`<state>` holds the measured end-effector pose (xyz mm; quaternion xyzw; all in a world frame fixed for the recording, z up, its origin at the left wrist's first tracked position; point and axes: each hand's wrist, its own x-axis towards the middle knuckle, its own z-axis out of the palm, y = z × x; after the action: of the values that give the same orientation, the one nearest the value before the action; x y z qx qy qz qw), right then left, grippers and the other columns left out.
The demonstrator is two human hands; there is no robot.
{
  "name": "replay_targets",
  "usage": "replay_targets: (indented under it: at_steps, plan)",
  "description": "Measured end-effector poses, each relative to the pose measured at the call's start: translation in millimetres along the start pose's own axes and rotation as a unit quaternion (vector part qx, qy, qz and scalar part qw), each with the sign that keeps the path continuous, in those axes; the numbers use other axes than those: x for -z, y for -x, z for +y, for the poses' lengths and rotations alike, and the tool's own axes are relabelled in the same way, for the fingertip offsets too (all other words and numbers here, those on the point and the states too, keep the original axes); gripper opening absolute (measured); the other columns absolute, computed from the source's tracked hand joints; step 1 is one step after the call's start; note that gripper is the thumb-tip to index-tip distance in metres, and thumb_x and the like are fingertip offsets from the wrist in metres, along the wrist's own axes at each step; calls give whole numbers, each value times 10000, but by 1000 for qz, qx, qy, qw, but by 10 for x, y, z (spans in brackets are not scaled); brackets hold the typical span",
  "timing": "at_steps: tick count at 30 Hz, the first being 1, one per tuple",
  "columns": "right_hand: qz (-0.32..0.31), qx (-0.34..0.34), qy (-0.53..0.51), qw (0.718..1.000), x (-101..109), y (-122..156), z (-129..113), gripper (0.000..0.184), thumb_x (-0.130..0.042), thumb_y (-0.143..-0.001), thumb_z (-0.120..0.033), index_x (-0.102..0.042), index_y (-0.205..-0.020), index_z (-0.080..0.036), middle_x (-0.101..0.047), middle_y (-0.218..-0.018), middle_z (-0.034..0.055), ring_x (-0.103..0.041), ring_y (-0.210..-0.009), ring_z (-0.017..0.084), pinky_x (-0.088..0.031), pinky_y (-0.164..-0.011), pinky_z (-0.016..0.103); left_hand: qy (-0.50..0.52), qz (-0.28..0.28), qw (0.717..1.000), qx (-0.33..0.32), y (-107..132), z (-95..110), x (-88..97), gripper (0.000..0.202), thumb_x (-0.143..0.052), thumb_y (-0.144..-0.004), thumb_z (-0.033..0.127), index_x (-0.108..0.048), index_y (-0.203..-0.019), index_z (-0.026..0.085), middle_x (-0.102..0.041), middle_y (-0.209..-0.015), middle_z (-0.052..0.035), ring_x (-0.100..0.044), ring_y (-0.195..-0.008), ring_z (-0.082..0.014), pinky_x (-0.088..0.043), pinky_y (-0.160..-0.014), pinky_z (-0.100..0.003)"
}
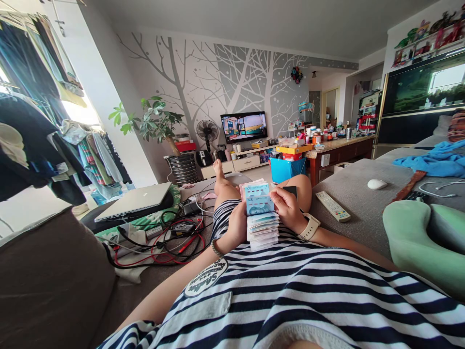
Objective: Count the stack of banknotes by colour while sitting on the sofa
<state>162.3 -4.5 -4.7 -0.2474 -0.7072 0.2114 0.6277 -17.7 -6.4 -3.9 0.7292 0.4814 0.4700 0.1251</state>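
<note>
Two bare hands hold one thick bundle of banknotes [260, 206] in front of the belly of a person in a striped shirt [290, 286], who leans back on a grey sofa [363, 194]. The left hand [237, 224] is wrapped around the bundle's left edge, apparently to keep the notes together, while the right hand [288, 208] pinches narrowly at the upper right edge of the front notes, seemingly to part them from those behind. The lower ends fan out in steps toward the body, perhaps because the notes bend over in the grip; whether they touch the shirt, I cannot tell. Two blue faces marked 10 can be made out; the other notes overlap too closely to count. One bracelet [216, 248] circles the left wrist and one pale watch [310, 228] the right. To the left lie one laptop [134, 202], lid down, and a tangle of black, red and white cables [181, 235], too knotted to number. To the right are one remote control [333, 206], one white mouse [377, 184] and one green neck pillow [409, 237], probably kept within easy reach. Across the room stand one lit television [244, 127], one fan [207, 131] and one potted plant [154, 118].
</note>
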Motion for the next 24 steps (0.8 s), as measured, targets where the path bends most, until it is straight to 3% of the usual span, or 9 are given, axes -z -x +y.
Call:
replay_targets:
  at_steps: [3, 7, 10, 16, 20, 24]
  plan:
    - [1, 4, -5, 1000, 4, 15, -7, 436, -459, -953, -583, -560, -745, -213, -434, -590, -5, -416, -552, 157, -341, -549, 300, 75, 18, 995, 56, -15, 43, -18, 75, -537, -742, 207, -596, -699, 189, -691, -847, -58, -585, -853, -204, -478, -848, -327]
    - [-18, 24, -76, 997, -12, 34, 36, 436, -429, -976, -566, -608, -802, -209, -524, -577, 6, -464, -510, 157, -364, -535, 304, 163, 45, 975, 143, -43, 99, -50, 265, -434, -833, 357, -571, -675, 194, -651, -747, -54, -600, -765, -195, -502, -747, -312]
    - [-12, 25, -96, 995, -25, 17, 94, 415, -444, -978, -549, -594, -794, -209, -525, -553, -5, -469, -497, 147, -369, -535, 295, 206, 57, 963, 163, -53, 99, -56, 259, -489, -802, 376, -593, -676, 175, -651, -728, -42, -612, -768, -189, -505, -753, -300]
    - [68, -28, 1, 997, -29, -88, 215, 430, -586, -886, -577, -478, -690, -210, -473, -593, -27, -436, -558, 130, -347, -545, 264, 318, 44, 927, 192, -27, 151, -43, 156, -586, -757, 304, -637, -714, 163, -672, -705, -16, -618, -700, -162, -527, -741, -296]
    - [55, -54, 24, 997, -31, -104, 252, 412, -598, -878, -564, -500, -706, -203, -476, -595, -29, -418, -557, 129, -318, -535, 262, 319, 8, 923, 215, 10, 262, -63, 214, -533, -805, 324, -669, -895, 184, -688, -738, -4, -627, -655, -159, -527, -681, -304]
    - [43, -45, 19, 998, -28, -88, 241, 383, -566, -910, -519, -508, -704, -202, -473, -580, -29, -427, -545, 132, -308, -530, 268, 358, 6, 907, 223, 16, 298, -84, 243, -531, -809, 285, -666, -980, 178, -722, -815, -13, -648, -690, -155, -540, -712, -302]
